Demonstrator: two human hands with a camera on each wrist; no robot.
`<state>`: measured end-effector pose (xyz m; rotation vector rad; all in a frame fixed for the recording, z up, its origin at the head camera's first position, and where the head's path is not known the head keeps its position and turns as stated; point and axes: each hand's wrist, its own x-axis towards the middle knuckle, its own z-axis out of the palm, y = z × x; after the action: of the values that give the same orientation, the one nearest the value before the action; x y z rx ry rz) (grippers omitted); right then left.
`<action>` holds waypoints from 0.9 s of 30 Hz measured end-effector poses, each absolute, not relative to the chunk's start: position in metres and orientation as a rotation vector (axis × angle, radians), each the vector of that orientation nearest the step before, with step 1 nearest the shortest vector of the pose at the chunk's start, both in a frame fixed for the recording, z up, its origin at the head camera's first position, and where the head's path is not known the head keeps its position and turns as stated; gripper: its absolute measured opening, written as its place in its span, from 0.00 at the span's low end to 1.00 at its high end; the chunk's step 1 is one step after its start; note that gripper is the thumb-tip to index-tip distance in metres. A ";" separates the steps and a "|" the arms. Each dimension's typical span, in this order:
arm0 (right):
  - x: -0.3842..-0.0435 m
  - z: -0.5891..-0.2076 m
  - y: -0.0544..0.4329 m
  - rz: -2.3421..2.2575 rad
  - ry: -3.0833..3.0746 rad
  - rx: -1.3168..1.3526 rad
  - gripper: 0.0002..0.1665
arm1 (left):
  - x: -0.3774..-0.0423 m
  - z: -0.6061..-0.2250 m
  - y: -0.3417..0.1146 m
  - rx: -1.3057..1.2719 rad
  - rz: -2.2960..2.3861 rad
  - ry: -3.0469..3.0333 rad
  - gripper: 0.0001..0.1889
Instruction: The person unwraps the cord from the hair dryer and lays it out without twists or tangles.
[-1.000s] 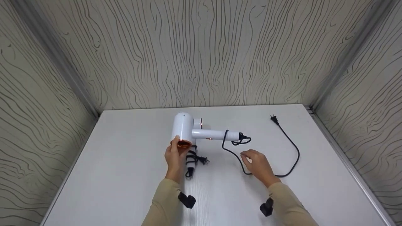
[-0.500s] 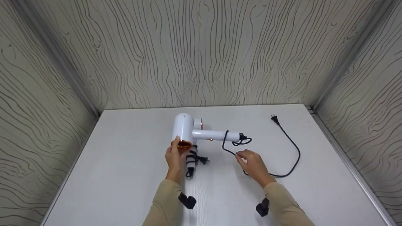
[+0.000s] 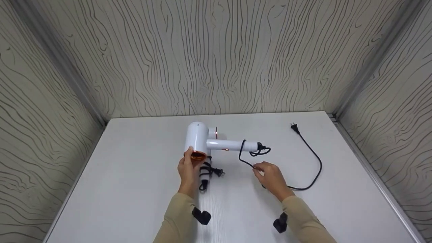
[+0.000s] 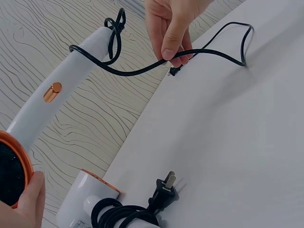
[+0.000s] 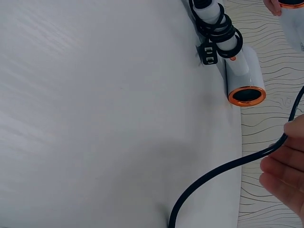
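My left hand [image 3: 188, 172] grips a white hair dryer [image 3: 196, 136] by the orange-rimmed end of its barrel. The dryer's handle points right, with its black cord [image 4: 128, 73] looped around the handle's end. Between thumb and fingers, my right hand [image 3: 271, 177] pinches that cord a short way from the handle. From there the cord runs down past the hand and curves over the table to a two-pin plug [image 3: 294, 128] at the back right. Below the held dryer lies a second white hair dryer [image 5: 244, 76], its cord wound around its handle.
The second dryer's plug [image 4: 164, 192] sticks out beside its handle. Everything lies on a white table [image 3: 135, 202], enclosed by wood-grain patterned panels [image 3: 202, 57] at the back and both sides. Black wrist cameras [image 3: 201, 216] sit on both sleeves.
My right hand has moved left and now pinches the cord nearer the dryer handle. The left hand and the held dryer stay almost in place.
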<state>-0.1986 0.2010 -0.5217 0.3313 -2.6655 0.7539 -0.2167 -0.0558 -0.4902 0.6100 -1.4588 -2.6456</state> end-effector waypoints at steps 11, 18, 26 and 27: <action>-0.197 -0.522 0.201 0.782 -2.683 0.320 0.04 | -0.217 -0.489 -0.057 0.595 -2.667 -1.395 0.36; -0.194 -0.524 0.203 0.744 -2.652 0.367 0.04 | -0.216 -0.490 -0.057 0.572 -2.685 -1.388 0.38; -0.191 -0.525 0.204 0.699 -2.544 0.469 0.05 | -0.217 -0.491 -0.058 0.598 -2.672 -1.384 0.36; -0.191 -0.525 0.205 0.695 -2.528 0.484 0.05 | -0.217 -0.492 -0.058 0.601 -2.673 -1.381 0.37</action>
<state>-0.1906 0.2048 -0.5255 0.4845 -2.5280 0.6947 -0.2173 -0.0582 -0.4916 0.6009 -1.3813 -2.6731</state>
